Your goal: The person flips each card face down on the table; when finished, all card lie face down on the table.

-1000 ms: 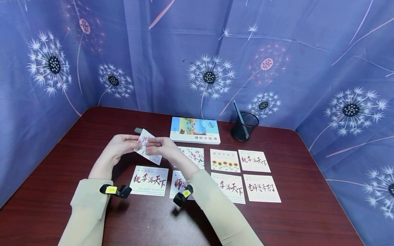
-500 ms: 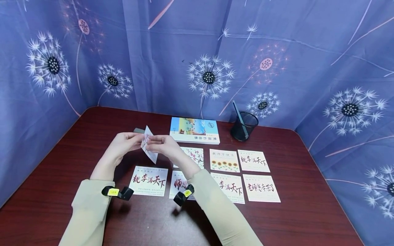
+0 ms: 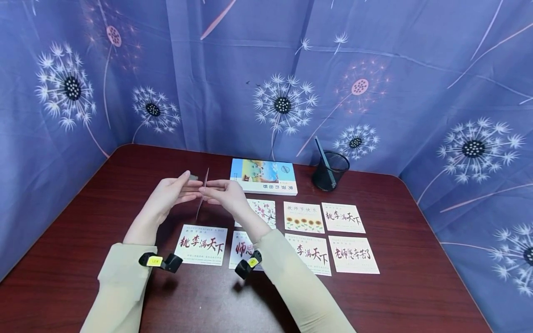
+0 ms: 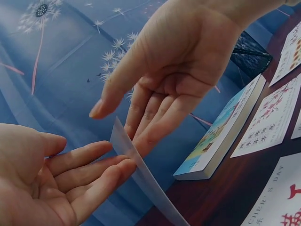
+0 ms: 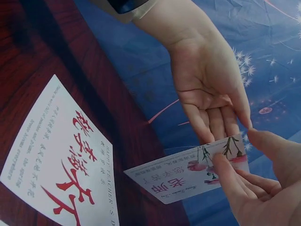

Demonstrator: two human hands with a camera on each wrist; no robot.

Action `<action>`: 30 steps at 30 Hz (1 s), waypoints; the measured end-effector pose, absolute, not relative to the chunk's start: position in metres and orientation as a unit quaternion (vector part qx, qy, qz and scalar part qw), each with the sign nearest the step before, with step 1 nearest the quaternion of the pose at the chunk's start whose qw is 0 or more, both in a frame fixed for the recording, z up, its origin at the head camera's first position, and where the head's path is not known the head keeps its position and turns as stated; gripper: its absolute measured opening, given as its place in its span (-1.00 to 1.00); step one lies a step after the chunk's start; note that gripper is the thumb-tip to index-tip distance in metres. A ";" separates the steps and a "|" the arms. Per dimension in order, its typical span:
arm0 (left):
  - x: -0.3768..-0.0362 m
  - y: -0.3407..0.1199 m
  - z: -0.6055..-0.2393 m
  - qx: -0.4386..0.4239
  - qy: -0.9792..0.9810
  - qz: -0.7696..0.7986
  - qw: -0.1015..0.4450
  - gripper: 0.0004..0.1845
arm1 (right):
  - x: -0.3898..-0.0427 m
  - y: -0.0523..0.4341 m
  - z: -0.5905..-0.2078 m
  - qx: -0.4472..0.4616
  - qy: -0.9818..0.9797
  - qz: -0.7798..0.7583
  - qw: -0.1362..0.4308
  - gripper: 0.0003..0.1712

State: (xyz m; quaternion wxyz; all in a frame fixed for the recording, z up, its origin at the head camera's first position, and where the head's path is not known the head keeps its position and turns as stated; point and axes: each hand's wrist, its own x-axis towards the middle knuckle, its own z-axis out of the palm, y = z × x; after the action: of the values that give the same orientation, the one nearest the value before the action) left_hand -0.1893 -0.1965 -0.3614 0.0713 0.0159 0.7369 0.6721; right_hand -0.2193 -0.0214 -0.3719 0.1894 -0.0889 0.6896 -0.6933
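A square greeting card (image 5: 174, 176) with pink flowers and red writing is held up between the hands, nearly edge-on in the head view. My left hand (image 3: 166, 194) touches one face with outstretched fingers, its thumb raised away from the card. On the opposite side, my right hand (image 3: 229, 196) holds the card, fingertips on the flowered face and thumb at its edge. Below them on the table lies a card with red lettering (image 3: 201, 245). A plum-blossom card (image 3: 264, 210) and another red-lettered card (image 3: 239, 249) are partly covered by the right arm.
Several more cards lie in rows to the right, among them a sunflower card (image 3: 304, 217). A book (image 3: 264, 175) lies at the back, beside a black mesh pen holder (image 3: 331, 171) with a pen. A small grey object (image 3: 193, 177) sits behind the left hand.
The card has turned from showing its flowered face to edge-on in the head view. The left thumb has lifted off it and the left fingers have straightened.
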 end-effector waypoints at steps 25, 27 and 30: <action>-0.196 -0.202 -0.379 -0.001 0.758 0.643 0.105 -0.32 | -0.220 0.003 -0.403 -0.026 0.709 -0.680 0.187 -0.52; -0.198 -0.203 -0.383 -0.004 0.759 0.641 0.111 -0.33 | -0.220 0.005 -0.407 -0.025 0.710 -0.679 0.186 -0.52; -0.200 -0.204 -0.388 -0.011 0.758 0.640 0.125 -0.35 | -0.219 0.008 -0.410 -0.022 0.717 -0.671 0.188 -0.53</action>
State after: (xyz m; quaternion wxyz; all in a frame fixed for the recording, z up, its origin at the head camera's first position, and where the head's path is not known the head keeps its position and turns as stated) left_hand -0.1997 -0.2037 -0.3878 0.1246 -0.0109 0.7581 0.6400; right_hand -0.2194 0.0082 -0.4105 0.1879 -0.0218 0.7171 -0.6708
